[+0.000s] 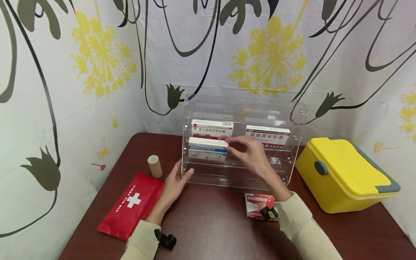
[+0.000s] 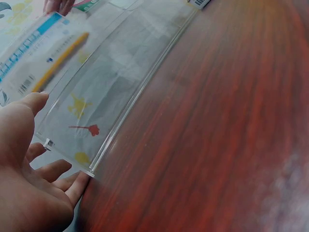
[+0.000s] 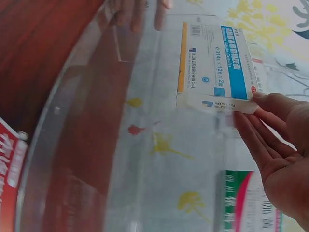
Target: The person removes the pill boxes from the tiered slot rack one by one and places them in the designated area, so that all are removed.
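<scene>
A clear acrylic display rack (image 1: 208, 179) with stepped shelves stands on the table. My left hand (image 1: 173, 186) holds its left side panel, thumb in front and fingers around the outer edge. At the right end of a blue-and-white medicine box (image 1: 208, 153), my right hand (image 1: 251, 153) pinches a corner between thumb and fingers. That box stands upright on a lower shelf at the rack's left, its printed face (image 3: 212, 63) turned outward. Behind it, one shelf higher, is a white-and-red medicine box (image 1: 211, 128). A green-and-white medicine box (image 1: 268, 135) stands on the right side.
A red medicine box (image 1: 255, 204) lies on the table in front of the rack, partly under my right forearm. Left of the rack are a cream-coloured roll (image 1: 155, 167) and a red first aid pouch (image 1: 133, 206). A yellow lidded case (image 1: 344, 173) sits at the right.
</scene>
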Demonstrator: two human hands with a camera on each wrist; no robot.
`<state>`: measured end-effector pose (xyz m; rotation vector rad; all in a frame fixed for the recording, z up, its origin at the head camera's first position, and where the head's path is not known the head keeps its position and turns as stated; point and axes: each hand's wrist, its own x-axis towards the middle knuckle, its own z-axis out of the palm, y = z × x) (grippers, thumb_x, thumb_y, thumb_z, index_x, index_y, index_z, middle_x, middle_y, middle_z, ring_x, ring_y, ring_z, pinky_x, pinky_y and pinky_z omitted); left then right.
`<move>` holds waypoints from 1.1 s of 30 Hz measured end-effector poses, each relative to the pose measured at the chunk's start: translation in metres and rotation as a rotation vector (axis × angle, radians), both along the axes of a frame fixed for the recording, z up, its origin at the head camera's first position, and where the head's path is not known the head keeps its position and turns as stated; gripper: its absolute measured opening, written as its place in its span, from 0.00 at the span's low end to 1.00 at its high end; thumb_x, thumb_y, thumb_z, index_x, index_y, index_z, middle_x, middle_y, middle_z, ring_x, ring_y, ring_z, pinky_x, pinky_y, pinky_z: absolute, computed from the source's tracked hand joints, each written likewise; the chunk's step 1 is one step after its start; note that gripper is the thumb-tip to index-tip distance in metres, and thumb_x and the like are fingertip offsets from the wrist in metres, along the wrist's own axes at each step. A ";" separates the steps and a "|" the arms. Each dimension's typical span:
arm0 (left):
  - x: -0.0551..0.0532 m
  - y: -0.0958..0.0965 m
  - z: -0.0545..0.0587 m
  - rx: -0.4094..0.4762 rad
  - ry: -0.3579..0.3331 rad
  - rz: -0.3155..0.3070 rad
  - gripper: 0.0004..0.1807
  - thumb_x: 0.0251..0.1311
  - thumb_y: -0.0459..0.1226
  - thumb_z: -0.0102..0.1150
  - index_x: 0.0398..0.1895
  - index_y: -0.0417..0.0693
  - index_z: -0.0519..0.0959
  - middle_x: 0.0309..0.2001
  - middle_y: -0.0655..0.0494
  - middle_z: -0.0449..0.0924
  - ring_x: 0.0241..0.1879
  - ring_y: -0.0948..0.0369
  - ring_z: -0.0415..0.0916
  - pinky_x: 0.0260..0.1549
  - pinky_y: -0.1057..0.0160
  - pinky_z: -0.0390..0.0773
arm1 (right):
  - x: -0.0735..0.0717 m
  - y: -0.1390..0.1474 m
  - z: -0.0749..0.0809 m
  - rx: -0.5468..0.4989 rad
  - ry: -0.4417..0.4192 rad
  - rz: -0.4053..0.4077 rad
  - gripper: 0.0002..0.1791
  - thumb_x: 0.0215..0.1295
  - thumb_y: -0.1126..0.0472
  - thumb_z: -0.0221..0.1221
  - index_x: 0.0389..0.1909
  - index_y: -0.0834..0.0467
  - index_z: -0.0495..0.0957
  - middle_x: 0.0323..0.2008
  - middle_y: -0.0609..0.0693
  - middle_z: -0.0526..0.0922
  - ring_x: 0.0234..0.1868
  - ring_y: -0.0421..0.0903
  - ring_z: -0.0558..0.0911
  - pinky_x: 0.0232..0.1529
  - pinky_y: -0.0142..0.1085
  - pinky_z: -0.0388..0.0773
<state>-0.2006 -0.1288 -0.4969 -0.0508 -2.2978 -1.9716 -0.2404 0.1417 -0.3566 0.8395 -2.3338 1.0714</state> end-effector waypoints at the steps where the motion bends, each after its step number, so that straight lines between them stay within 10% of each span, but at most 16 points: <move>1: 0.000 0.000 0.000 0.002 0.001 0.001 0.41 0.58 0.59 0.63 0.74 0.63 0.61 0.68 0.52 0.67 0.66 0.59 0.65 0.64 0.56 0.67 | 0.001 0.000 0.004 -0.003 0.005 0.003 0.13 0.58 0.63 0.70 0.44 0.57 0.86 0.42 0.48 0.87 0.41 0.44 0.85 0.40 0.37 0.82; 15: 0.003 -0.003 -0.003 0.017 0.007 -0.005 0.40 0.59 0.56 0.64 0.73 0.63 0.62 0.68 0.53 0.67 0.66 0.59 0.65 0.64 0.58 0.67 | 0.019 -0.005 0.049 -0.019 0.040 0.060 0.11 0.62 0.61 0.68 0.46 0.53 0.86 0.43 0.43 0.85 0.38 0.38 0.83 0.35 0.35 0.82; 26: 0.003 -0.002 0.000 0.008 0.057 -0.026 0.34 0.66 0.42 0.62 0.74 0.56 0.61 0.68 0.48 0.66 0.66 0.55 0.65 0.63 0.57 0.68 | 0.044 0.009 0.023 -0.027 -0.217 0.103 0.11 0.61 0.58 0.69 0.45 0.51 0.87 0.39 0.43 0.86 0.34 0.40 0.85 0.32 0.31 0.82; 30: 0.009 0.000 0.017 0.009 0.081 -0.037 0.32 0.68 0.32 0.57 0.73 0.45 0.61 0.68 0.40 0.66 0.66 0.50 0.65 0.63 0.55 0.67 | 0.056 0.015 0.001 0.021 -0.331 0.079 0.11 0.60 0.54 0.69 0.44 0.47 0.87 0.38 0.38 0.86 0.29 0.40 0.81 0.25 0.30 0.76; 33: 0.009 0.001 0.019 0.001 0.048 -0.020 0.33 0.68 0.42 0.60 0.74 0.51 0.62 0.68 0.44 0.67 0.66 0.54 0.65 0.64 0.56 0.67 | 0.065 0.018 -0.015 0.038 -0.423 0.062 0.11 0.60 0.51 0.69 0.44 0.44 0.87 0.36 0.37 0.86 0.23 0.40 0.76 0.19 0.30 0.70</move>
